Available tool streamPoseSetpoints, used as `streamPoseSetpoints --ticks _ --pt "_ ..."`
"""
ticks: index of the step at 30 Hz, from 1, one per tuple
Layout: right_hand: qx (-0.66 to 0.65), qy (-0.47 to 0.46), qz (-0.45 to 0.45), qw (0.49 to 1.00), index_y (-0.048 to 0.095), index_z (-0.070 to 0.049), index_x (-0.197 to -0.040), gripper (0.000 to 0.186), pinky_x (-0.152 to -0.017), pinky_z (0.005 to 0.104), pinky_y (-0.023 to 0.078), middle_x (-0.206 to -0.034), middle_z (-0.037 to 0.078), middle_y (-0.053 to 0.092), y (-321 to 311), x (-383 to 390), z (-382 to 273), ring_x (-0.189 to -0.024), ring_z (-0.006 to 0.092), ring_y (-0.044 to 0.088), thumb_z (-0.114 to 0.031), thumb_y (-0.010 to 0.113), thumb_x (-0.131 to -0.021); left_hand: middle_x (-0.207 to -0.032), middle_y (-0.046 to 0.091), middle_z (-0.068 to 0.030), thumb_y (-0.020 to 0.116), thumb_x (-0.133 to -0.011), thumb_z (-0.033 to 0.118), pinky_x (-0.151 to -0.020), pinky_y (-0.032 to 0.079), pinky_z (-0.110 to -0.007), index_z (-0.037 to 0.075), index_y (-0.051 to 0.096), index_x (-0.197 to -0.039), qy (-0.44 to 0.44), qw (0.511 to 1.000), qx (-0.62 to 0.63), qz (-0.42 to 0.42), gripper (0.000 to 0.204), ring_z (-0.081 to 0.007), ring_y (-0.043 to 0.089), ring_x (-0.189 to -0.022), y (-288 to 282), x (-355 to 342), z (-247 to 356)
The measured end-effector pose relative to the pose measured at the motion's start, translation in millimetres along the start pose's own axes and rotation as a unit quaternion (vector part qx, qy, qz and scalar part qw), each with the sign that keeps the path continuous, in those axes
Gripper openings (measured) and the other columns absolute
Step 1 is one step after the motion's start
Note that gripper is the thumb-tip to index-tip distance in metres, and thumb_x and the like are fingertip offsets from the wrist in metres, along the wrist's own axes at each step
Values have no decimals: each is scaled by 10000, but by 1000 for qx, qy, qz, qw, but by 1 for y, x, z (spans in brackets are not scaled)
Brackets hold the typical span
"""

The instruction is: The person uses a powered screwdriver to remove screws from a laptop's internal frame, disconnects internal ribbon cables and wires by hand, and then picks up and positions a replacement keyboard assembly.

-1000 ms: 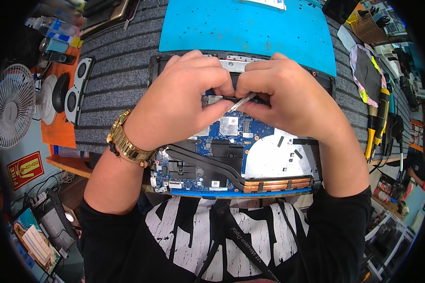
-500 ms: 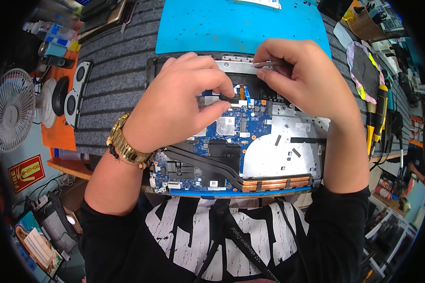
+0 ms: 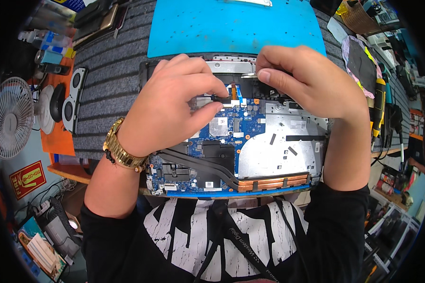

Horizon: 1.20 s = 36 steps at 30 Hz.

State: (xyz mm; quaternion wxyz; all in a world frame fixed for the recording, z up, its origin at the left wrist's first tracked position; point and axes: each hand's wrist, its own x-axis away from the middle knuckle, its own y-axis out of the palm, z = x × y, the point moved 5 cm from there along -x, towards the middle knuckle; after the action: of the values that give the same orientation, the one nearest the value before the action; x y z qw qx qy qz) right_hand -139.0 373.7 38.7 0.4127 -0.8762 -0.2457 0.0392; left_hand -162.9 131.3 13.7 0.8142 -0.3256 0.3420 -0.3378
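An opened laptop base (image 3: pixel 288 141) lies in front of me, with its blue circuit board (image 3: pixel 245 118), silver plate and copper heat pipes (image 3: pixel 274 183) exposed. My left hand (image 3: pixel 174 96), wearing a gold watch (image 3: pixel 120 146), is over the board's upper left. Its thumb and index finger close around a small dark part near an orange and blue ribbon cable (image 3: pixel 236 93); what they grip is partly hidden. My right hand (image 3: pixel 302 78) is closed on a slim silvery metal tool (image 3: pixel 248 75), whose tip points left above the base's far strip. Most of the tool is hidden by the fingers.
A blue mat (image 3: pixel 236 28) lies beyond the laptop on a grey striped cloth (image 3: pixel 108 61). On the left are a two-fan laptop cooler (image 3: pixel 74 99) and a white fan (image 3: pixel 12 118). A yellow-black screwdriver (image 3: pixel 378 106) and a dark cloth (image 3: pixel 361 61) lie on the right.
The right hand has lowered slightly toward the laptop, and the metal tool's tip now sits lower and further left. The left hand keeps nearly the same pose; the whole view has shifted a little.
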Motion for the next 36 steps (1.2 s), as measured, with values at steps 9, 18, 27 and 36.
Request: streamPoseSetpoints --ticks 9,18,27,36 --pt "25 -37 20 999 718 15 -1028 155 -638 406 466 -759 135 650 8 0 1 -658 251 557 -108 801 -1074 -1036 731 -60 905 -892 116 -951 534 -440 96 830 -1119 -31 999 15 -7 240 -300 682 -1022 2 1 -3" --pt "24 -37 37 998 727 18 -996 149 -647 403 495 -768 141 675 13 -4 -2 -664 245 589 -79 837 -1025 -1040 741 -86 925 -863 77 -888 550 -405 68 861 -1187 -22 1000 1 -8 330 -283 678 -996 0 1 -2" --pt "22 2 22 1000 777 27 -975 127 -692 444 556 -817 193 743 10 -5 -3 -716 325 696 -90 826 -969 -1051 744 -81 929 -875 84 -879 542 -399 71 881 -1214 -18 1000 4 -13 343 -274 674 -999 0 1 -2" --pt "51 -18 55 997 730 34 -951 163 -649 400 524 -772 162 692 11 -2 -4 -668 246 630 -73 849 -980 -1036 726 -69 925 -877 82 -869 534 -396 73 884 -1217 -19 1000 6 -11 343 -265 665 -989 1 1 -3"
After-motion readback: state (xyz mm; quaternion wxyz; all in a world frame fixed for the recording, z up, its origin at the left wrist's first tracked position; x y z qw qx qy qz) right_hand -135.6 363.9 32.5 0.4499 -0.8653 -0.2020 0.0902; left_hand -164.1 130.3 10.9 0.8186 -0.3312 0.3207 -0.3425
